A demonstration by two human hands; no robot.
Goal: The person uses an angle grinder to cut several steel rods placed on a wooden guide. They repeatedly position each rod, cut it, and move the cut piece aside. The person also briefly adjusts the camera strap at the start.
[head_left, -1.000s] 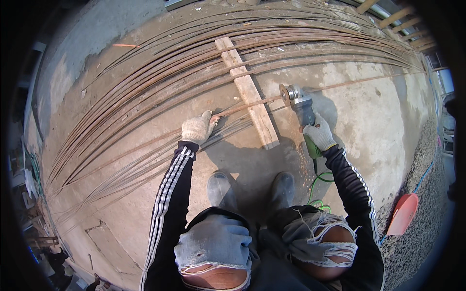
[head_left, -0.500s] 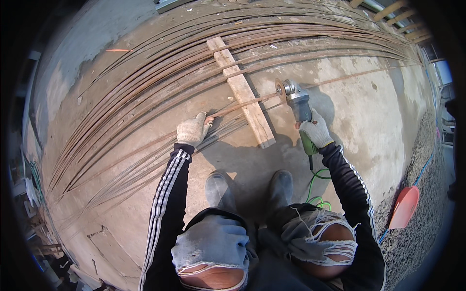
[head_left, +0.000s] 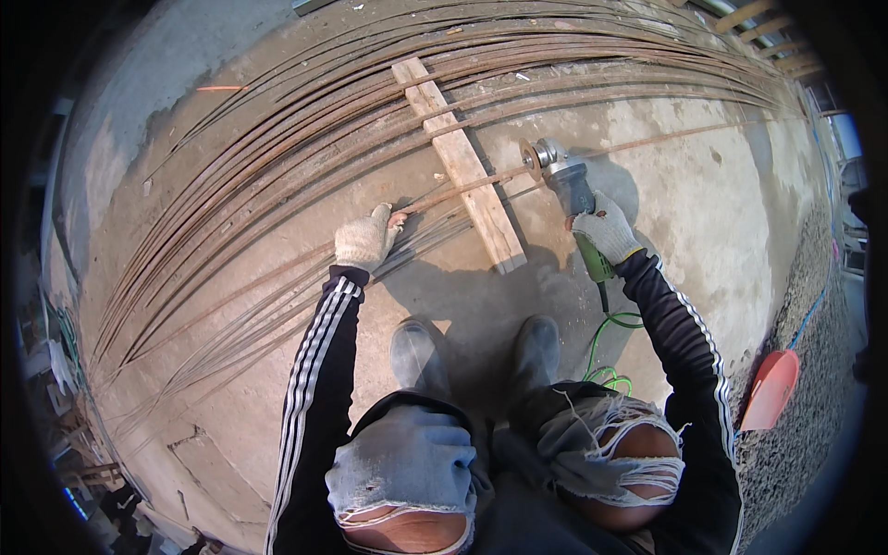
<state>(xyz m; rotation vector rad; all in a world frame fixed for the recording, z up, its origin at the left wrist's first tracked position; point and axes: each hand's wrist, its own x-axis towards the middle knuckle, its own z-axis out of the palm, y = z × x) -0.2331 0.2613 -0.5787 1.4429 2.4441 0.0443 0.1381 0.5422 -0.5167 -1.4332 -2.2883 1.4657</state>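
Note:
I am crouched over a concrete floor covered with long rusty steel rods [head_left: 277, 176]. My gloved left hand [head_left: 366, 238] grips the end of one rod [head_left: 453, 190] that lies across a wooden plank [head_left: 462, 166]. My gloved right hand [head_left: 603, 229] holds an angle grinder [head_left: 564, 180] with a green body. Its disc [head_left: 531, 154] stands just right of the plank, close to the held rod. Whether the disc touches the rod cannot be told.
A green cable [head_left: 610, 347] trails from the grinder past my right shoe [head_left: 535, 347]. My left shoe [head_left: 413, 351] is beside it. An orange-red shovel blade [head_left: 770, 388] lies on gravel [head_left: 814, 305] at the right. More planks [head_left: 758, 23] sit at the top right.
The grinder has shifted left, toward the plank and the held rod. My left hand has stayed on the rod's end.

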